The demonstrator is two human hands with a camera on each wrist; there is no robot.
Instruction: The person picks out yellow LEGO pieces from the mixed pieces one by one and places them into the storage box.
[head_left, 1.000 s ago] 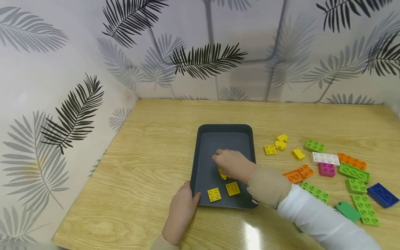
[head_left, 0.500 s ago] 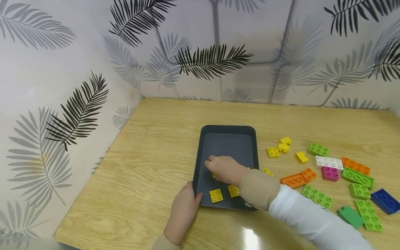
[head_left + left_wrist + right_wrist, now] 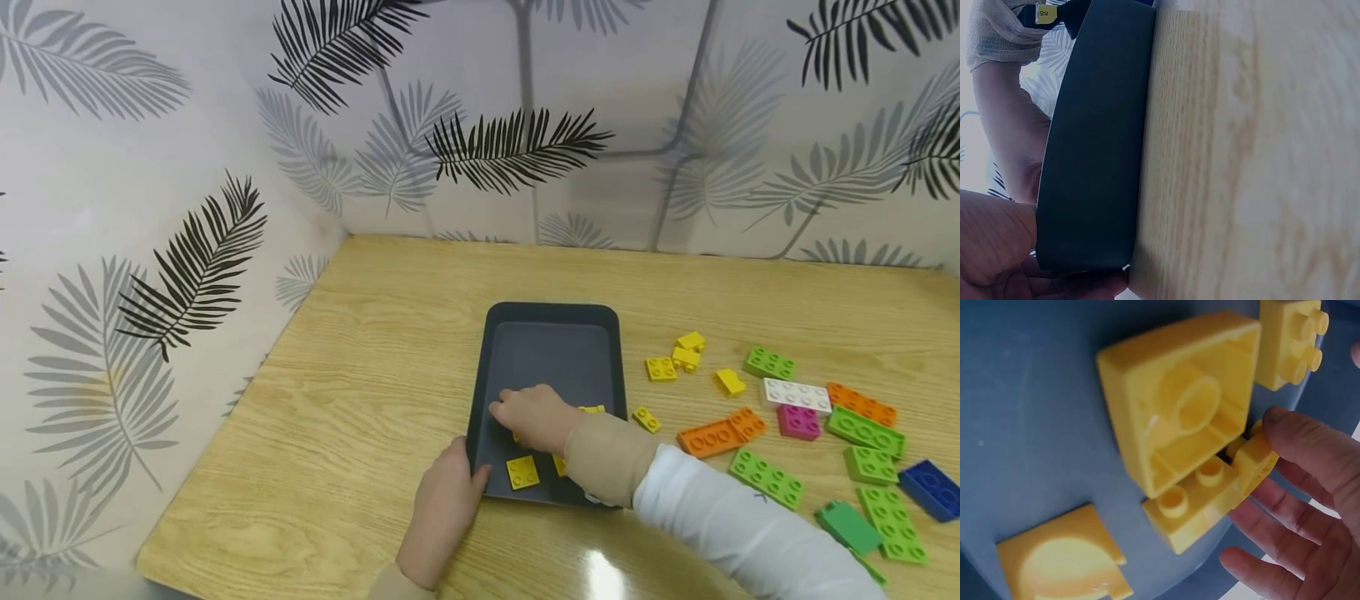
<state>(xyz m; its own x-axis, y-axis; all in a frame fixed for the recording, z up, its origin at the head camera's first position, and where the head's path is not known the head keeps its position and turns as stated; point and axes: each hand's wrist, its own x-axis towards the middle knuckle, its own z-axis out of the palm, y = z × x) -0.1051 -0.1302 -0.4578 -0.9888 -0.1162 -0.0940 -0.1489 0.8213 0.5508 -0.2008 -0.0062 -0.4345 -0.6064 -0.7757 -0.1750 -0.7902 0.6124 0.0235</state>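
Note:
My left hand [image 3: 447, 492] holds the dark grey tray [image 3: 555, 354] at its near left corner, thumb over the rim. In the left wrist view, the fingers of that left hand [image 3: 994, 244] wrap the end of the tray's wall [image 3: 1094, 137]. My right hand [image 3: 536, 417] is low inside the tray. In the right wrist view, its thumb and fingers pinch a small yellow brick [image 3: 1254, 464]. Touching that, a yellow two-stud brick [image 3: 1191, 506] lies by an upturned hollow yellow brick [image 3: 1179, 403]. A flat yellow square brick [image 3: 522, 472] lies near the tray's front.
Right of the tray lie several small yellow bricks [image 3: 662, 369]. Further right are orange bricks [image 3: 708, 437], a white brick [image 3: 797, 395], a magenta brick [image 3: 799, 422], green bricks [image 3: 767, 478] and a blue brick [image 3: 932, 490]. A leaf-patterned curtain [image 3: 600, 200] hangs behind the table [image 3: 315, 400].
My right hand has moved left within the tray, toward its left wall. A yellow brick beside the tray came out from behind the right arm. The left hand stays on the tray.

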